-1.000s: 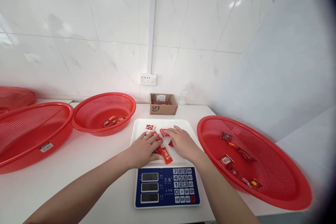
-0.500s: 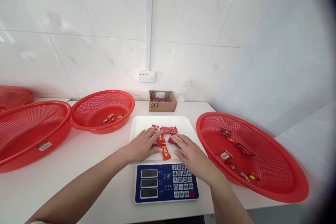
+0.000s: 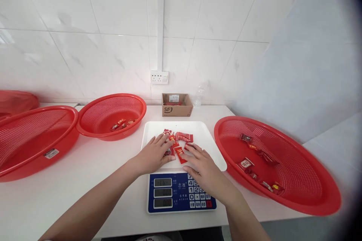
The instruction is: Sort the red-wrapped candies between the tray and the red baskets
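Palms down beyond a blue rectangular scale panel (image 3: 182,206), a bare right hand (image 3: 203,167) and bare left hand (image 3: 154,155) spread open around small, shiny red packets (image 3: 180,154).
The packets lie between the hands, some partly under the left fingers, others at the right fingertips, on a white rectangular tray (image 3: 207,137); beyond stands an open brown cardboard box (image 3: 177,111).

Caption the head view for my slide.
Open left hand and open right hand at small red packets on the white pan of a scale, red baskets either side.
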`<state>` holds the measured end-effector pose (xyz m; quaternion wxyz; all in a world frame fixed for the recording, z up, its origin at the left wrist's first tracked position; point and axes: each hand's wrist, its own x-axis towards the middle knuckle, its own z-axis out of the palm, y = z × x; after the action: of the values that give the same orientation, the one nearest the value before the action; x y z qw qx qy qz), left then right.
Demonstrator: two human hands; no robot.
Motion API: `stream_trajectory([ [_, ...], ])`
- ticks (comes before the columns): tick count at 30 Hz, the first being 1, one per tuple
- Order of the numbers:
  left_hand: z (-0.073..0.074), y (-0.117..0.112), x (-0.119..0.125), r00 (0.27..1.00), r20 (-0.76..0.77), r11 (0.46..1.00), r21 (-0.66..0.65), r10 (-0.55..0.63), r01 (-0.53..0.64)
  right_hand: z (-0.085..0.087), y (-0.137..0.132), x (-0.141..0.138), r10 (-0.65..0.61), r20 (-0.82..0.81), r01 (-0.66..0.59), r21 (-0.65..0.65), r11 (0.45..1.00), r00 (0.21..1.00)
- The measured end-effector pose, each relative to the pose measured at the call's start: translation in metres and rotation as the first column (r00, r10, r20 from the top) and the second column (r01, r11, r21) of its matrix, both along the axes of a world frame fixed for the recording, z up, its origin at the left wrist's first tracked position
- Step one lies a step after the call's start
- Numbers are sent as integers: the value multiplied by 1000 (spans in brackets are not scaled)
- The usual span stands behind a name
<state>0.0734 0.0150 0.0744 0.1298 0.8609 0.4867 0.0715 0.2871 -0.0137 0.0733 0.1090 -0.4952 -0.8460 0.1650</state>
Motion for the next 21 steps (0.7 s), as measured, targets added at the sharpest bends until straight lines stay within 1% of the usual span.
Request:
stream_trajectory([
  [3,-3,-2,-2,1000,21,1000,6,11,-11,-2,0,5,-65,-34,66,35,997,997],
  [4,-3,-3,-2,1000,22,1000,6,9,-9,-2,0,6,-69,-43,71,38,997,997],
  [8,0,-14,-4,998,59,1000,28,4,-6,1,-5,8,-31,-105,35,32,999,994],
  [9,2,-18,-6,996,89,999,46,25,-29,3,-8,10,-43,-134,49,42,998,990],
  [11,7,-29,-14,978,186,990,84,99,-116,6,-14,17,-88,-210,104,69,992,974],
  [13,10,-42,-25,928,310,965,92,208,-247,7,-22,29,-123,-293,159,101,982,948],
  [16,10,-62,-46,814,449,902,41,368,-430,-1,-33,53,-177,-371,257,178,950,912],
  [18,7,-72,-58,745,492,855,2,451,-519,-10,-40,69,-261,-376,362,228,904,889],
  [21,3,-84,-67,674,508,796,-39,537,-605,-23,-49,85,-410,-373,521,274,809,832],
])
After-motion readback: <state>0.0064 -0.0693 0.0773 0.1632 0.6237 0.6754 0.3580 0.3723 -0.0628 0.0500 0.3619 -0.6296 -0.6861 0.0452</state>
